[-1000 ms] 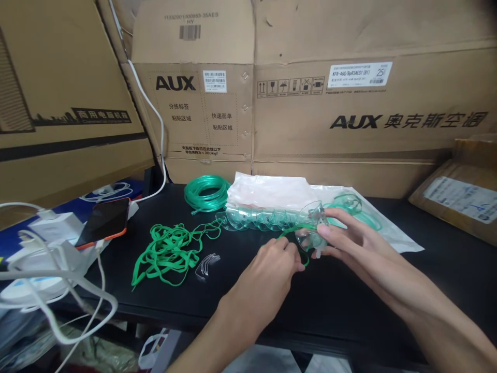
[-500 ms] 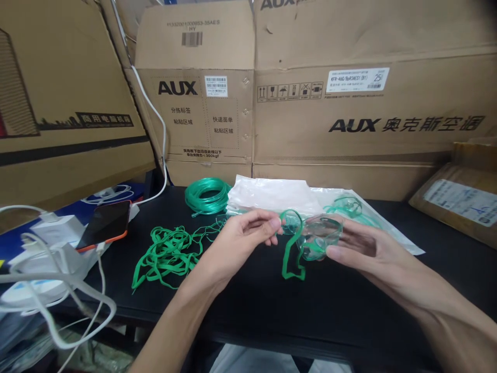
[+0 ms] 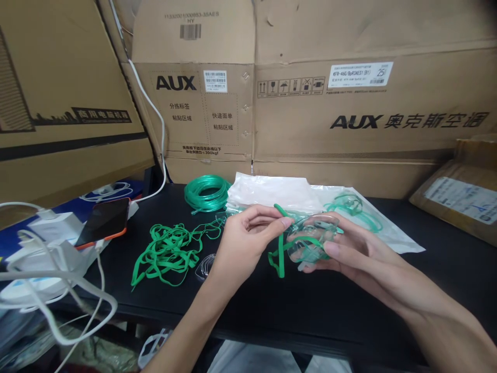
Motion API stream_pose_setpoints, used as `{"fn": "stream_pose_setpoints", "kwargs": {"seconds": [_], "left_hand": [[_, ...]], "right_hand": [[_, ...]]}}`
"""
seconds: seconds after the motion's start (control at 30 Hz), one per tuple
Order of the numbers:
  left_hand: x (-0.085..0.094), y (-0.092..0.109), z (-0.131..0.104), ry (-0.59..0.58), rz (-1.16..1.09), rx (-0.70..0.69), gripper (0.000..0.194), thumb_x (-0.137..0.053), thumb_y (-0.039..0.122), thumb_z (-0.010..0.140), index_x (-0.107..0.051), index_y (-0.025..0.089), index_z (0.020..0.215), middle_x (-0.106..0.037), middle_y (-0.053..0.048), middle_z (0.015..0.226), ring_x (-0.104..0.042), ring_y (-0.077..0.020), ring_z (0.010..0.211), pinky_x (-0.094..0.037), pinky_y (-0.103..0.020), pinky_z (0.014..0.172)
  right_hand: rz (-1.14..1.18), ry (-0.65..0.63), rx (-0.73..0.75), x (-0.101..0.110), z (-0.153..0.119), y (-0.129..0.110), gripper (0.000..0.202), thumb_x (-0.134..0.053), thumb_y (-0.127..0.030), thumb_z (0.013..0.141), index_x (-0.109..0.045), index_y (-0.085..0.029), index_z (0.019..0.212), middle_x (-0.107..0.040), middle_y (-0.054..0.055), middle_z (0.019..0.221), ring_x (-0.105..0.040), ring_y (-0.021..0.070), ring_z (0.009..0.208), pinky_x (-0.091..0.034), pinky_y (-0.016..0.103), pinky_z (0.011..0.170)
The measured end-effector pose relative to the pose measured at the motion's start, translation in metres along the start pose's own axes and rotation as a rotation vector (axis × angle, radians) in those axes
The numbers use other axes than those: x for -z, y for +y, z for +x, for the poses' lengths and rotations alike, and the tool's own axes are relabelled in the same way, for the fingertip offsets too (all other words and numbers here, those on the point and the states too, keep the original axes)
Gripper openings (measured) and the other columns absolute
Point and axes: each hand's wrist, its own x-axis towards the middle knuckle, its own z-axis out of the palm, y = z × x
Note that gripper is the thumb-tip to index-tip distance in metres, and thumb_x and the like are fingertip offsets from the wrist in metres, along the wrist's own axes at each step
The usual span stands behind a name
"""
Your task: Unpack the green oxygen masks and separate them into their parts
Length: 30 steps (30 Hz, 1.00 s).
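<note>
1. While your right hand (image 3: 355,246) curls part-closed around the clear mask (image 3: 315,228), its thumb rests on the near side and its fingers reach behind the shell.
2. Your left hand (image 3: 248,230) is closed to a pinch, thumb against fingertips, with the green strap (image 3: 281,254) caught between them, just beside the mask's edge.
3. The mask is held up off the bench (image 3: 310,311), in front of the white packet (image 3: 272,190). One stretch of the strap crosses the mask toward your right thumb, and a bent length hangs between your two hands.
4. Left of the white packet you have a coil of green tubing (image 3: 207,193); nearer you on that side lies a tangled pile of green strapping (image 3: 166,256).
5. Thin wire-like strips (image 3: 204,267) sit just beside that pile, partly hidden by your left arm.
6. Right of the packet, a clear-white plastic bag (image 3: 398,235) spreads out, with looped green tubing (image 3: 375,223) showing at it; whether the loops are inside or on top, you cannot tell.
7. Behind the packet stand printed cardboard panels (image 3: 291,129).
</note>
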Motion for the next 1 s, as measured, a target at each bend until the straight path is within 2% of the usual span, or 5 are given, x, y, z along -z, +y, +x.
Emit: {"fn": "stream_pose_setpoints", "kwargs": {"seconds": [0.33, 0.5, 0.63, 0.73, 1.0], "left_hand": [[0.001, -0.008, -0.007, 0.013, 0.226, -0.11, 0.016, -0.084, 0.033, 0.086, -0.079, 0.019, 0.091, -0.075, -0.001, 0.09, -0.068, -0.0138, 0.081, -0.056, -0.022, 0.076], [0.006, -0.008, -0.004, -0.055, 0.234, -0.069, 0.02, -0.084, 0.035, 0.085, -0.076, 0.017, 0.089, -0.073, -0.002, 0.085, -0.068, -0.0156, 0.08, -0.055, -0.024, 0.075], [0.007, -0.006, -0.002, -0.064, 0.153, -0.005, 0.023, -0.085, 0.035, 0.084, -0.075, 0.015, 0.091, -0.076, -0.003, 0.084, -0.073, -0.0181, 0.082, -0.058, -0.026, 0.078], [0.005, -0.008, -0.002, -0.078, 0.132, -0.018, 0.022, -0.084, 0.034, 0.084, -0.077, 0.015, 0.092, -0.076, -0.005, 0.093, -0.075, -0.0196, 0.088, -0.06, -0.027, 0.084], [0.0, -0.037, 0.004, -0.035, 0.045, -0.058, 0.039, -0.092, 0.052, 0.069, -0.076, 0.016, 0.076, -0.07, -0.005, 0.091, -0.075, -0.0213, 0.085, -0.061, -0.027, 0.081]], "right_hand": [[0.024, 0.034, 0.03, -0.004, 0.002, 0.005, 0.041, -0.082, -0.038, 0.091, -0.067, -0.03, 0.128, -0.071, 0.007, 0.129, -0.071, 0.0267, 0.111, -0.061, 0.049, 0.098], [-0.128, -0.007, 0.032, 0.002, 0.003, 0.008, 0.049, -0.089, -0.034, 0.085, -0.062, -0.033, 0.126, -0.075, -0.001, 0.097, -0.074, 0.019, 0.084, -0.061, 0.038, 0.09], [0.039, 0.045, 0.062, -0.004, 0.008, 0.01, 0.05, -0.076, -0.059, 0.091, -0.069, -0.029, 0.13, -0.076, 0.009, 0.122, -0.072, 0.0258, 0.108, -0.055, 0.043, 0.1], [0.139, 0.095, 0.035, -0.012, 0.013, 0.012, 0.054, -0.062, -0.068, 0.096, -0.08, -0.021, 0.114, -0.077, 0.015, 0.123, -0.069, 0.0317, 0.118, -0.052, 0.048, 0.105], [0.005, 0.222, 0.213, -0.009, 0.036, 0.046, 0.046, -0.085, -0.064, 0.076, -0.081, -0.02, 0.087, -0.081, 0.011, 0.099, -0.077, 0.0316, 0.101, -0.06, 0.037, 0.087]]}}
